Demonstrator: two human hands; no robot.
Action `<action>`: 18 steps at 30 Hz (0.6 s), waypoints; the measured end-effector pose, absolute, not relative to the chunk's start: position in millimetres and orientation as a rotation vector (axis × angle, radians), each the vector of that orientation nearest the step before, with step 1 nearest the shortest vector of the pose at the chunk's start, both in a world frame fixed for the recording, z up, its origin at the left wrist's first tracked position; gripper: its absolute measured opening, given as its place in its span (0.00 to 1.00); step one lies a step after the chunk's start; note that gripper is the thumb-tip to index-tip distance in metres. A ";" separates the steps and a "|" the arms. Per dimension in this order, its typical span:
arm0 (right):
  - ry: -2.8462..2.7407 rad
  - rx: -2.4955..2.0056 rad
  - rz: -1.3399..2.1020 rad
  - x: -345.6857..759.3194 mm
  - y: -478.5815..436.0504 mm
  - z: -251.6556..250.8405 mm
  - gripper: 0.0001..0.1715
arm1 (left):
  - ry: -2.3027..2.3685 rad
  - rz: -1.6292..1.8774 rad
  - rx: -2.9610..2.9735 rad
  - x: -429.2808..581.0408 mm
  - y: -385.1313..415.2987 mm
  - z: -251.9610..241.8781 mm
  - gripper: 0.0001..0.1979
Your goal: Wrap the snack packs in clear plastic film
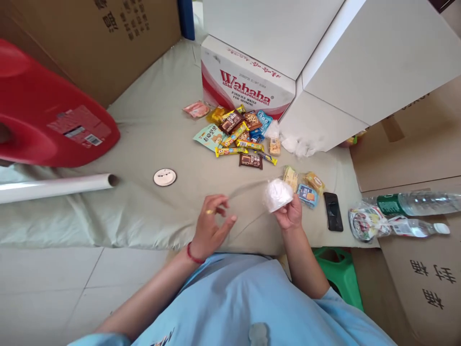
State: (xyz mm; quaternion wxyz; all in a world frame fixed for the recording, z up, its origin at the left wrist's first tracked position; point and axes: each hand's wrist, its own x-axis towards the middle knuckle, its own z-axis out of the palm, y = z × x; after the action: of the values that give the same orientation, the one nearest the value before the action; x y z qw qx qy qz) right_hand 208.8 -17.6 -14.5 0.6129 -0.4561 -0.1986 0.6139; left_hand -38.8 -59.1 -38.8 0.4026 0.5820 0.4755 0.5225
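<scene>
My right hand (290, 214) is closed around a white crumpled bundle of clear plastic bags (276, 194), held just above the cloth. A thin clear strip of plastic stretches from the bundle leftward to my left hand (211, 228), whose thumb and fingers pinch its end. My left wrist wears a red string. Beyond my hands lies a pile of small snack packets (239, 137) in yellow, brown, blue and green wrappers. A few more packets (306, 190) lie right beside my right hand.
A pale green cloth (144, 125) covers the floor. On it stand a Wahaha carton (245, 79), white boxes (360, 62), a red plastic object (46, 115), a white roll (54, 187), a round lid (164, 177), a black phone (333, 211) and water bottles (414, 204). A green stool (340, 274) sits near my right.
</scene>
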 end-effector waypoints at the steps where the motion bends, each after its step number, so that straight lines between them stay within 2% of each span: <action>1: -0.500 -1.081 1.432 199.0 -23.3 -14.9 0.15 | 1.105 1.286 1.342 -29.6 -55.1 -36.2 0.24; 4: -0.723 -1.151 1.456 177.7 -41.3 -11.1 0.11 | 0.918 1.133 1.056 -4.0 -46.6 -35.0 0.36; 5: -0.796 -1.164 1.457 173.5 -46.9 -9.2 0.11 | 0.904 1.087 1.002 1.9 -44.9 -36.9 0.36; 10: -0.837 -1.214 1.395 174.1 -63.7 -1.5 0.12 | 1.020 1.030 0.858 3.3 -40.5 -55.3 0.18; 14: -0.734 -1.268 1.213 195.3 -64.8 4.7 0.11 | 1.061 1.105 0.837 -13.4 -37.3 -65.2 0.17; 18: -0.764 -1.264 0.635 227.3 -52.6 21.7 0.09 | 1.073 1.146 0.801 -21.2 -39.4 -67.9 0.18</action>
State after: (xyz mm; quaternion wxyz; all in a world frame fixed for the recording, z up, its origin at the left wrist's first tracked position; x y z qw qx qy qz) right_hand 227.3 -52.6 21.7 0.6939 -0.5661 -0.3422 0.2843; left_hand -21.2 -39.4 -67.9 0.6361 0.3506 0.4698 0.5018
